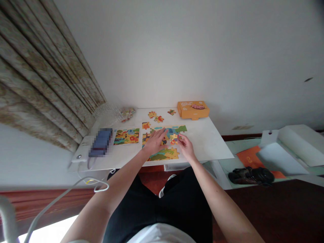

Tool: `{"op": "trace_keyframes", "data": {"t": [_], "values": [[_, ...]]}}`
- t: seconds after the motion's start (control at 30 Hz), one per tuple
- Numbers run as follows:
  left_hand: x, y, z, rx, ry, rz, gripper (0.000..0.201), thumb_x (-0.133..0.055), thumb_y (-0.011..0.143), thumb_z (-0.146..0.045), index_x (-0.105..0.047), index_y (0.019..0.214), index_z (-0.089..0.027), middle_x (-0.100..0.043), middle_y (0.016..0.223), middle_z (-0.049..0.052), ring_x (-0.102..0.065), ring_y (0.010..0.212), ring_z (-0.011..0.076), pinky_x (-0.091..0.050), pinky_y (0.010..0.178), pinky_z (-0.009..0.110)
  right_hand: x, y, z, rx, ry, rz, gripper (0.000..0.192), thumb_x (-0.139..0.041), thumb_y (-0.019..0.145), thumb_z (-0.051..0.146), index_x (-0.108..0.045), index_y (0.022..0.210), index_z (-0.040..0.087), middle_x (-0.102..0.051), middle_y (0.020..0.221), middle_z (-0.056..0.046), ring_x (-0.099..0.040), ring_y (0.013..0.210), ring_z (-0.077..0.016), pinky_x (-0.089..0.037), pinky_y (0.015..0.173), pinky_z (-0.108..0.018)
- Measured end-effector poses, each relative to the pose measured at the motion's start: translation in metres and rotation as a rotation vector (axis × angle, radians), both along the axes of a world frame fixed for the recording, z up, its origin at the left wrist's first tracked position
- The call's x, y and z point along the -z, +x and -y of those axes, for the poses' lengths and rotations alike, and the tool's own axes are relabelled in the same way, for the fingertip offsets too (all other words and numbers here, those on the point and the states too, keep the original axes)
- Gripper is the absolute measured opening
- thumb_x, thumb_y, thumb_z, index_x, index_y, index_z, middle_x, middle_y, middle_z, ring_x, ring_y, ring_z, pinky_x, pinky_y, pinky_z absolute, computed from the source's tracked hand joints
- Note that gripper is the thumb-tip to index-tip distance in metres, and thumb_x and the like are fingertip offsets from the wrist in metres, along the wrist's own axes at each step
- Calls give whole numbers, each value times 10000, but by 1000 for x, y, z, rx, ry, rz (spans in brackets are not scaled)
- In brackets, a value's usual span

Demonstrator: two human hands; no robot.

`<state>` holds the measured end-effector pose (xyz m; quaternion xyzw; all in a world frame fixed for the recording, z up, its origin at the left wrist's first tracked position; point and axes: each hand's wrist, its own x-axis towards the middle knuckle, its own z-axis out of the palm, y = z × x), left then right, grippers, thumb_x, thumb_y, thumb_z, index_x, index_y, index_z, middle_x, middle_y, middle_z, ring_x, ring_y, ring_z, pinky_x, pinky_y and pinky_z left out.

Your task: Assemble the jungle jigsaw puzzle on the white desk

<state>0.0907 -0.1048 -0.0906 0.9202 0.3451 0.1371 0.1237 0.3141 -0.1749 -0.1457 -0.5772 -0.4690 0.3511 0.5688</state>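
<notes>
A partly assembled colourful jigsaw puzzle lies on a small white table. My left hand rests flat on the puzzle's middle with fingers spread. My right hand pinches a small yellow-orange puzzle piece at the puzzle's right side. A printed picture card lies left of the puzzle. Loose pieces sit at the table's far side.
An orange puzzle box stands at the table's back right. A blurred dark object and a clear bag of pieces are at the left. Curtains hang left. Dark shoes lie on the floor right.
</notes>
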Motion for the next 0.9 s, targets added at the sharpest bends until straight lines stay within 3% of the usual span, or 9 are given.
{"op": "trace_keyframes", "data": {"t": [0.13,0.3,0.4,0.57,0.67,0.77,0.9], "values": [[14,-9,2,-165,-24,-162,678,-475,1028,-576,-369,1631,-285,-335,1713,102,-283,1591,339,-158,1303,605,4,2,3,65,19,-2,492,-694,849,497,-652,1251,217,-767,900,-66,-714,818,-242,-574,754,-369],[21,-11,6,-175,7,-141,614,-437,1040,-571,-464,1576,-272,-383,1690,98,-322,1572,322,-152,1307,601,5,-2,1,69,13,58,474,-672,862,493,-662,1251,222,-762,904,-66,-700,790,-233,-558,734,-357],[20,-13,0,-170,-2,-92,541,-473,1039,-511,-531,1516,-260,-463,1641,92,-404,1524,303,-218,1300,568,2,19,-6,122,29,111,488,-666,857,530,-671,1233,219,-759,904,-73,-698,800,-235,-548,741,-356],[13,-35,-47,-384,12,-3,439,-523,985,-242,-613,1408,-167,-587,1512,148,-537,1411,277,-391,1225,426,-3,96,-19,360,-10,311,564,-608,843,609,-695,1194,176,-744,866,-91,-664,746,-239,-522,738,-375],[5,-51,-86,-472,-24,-1,487,-587,920,-189,-604,1405,-150,-596,1496,173,-553,1404,295,-393,1221,420,-3,127,-25,463,-81,451,575,-534,870,604,-702,1195,160,-741,882,-113,-650,733,-249,-503,745,-394],[-1,-62,-117,-452,-168,-32,550,-645,878,-202,-583,1423,-162,-584,1521,171,-558,1407,300,-393,1212,400,-3,133,-28,445,-143,552,541,-463,898,533,-695,1224,169,-746,905,-121,-654,747,-265,-481,716,-386],[-8,-64,-139,-389,-291,-34,543,-731,785,-196,-654,1323,-217,-633,1469,153,-594,1361,297,-403,1184,378,-2,126,-27,389,-151,616,490,-459,911,481,-676,1253,205,-756,916,-101,-661,746,-265,-451,658,-354]]}}
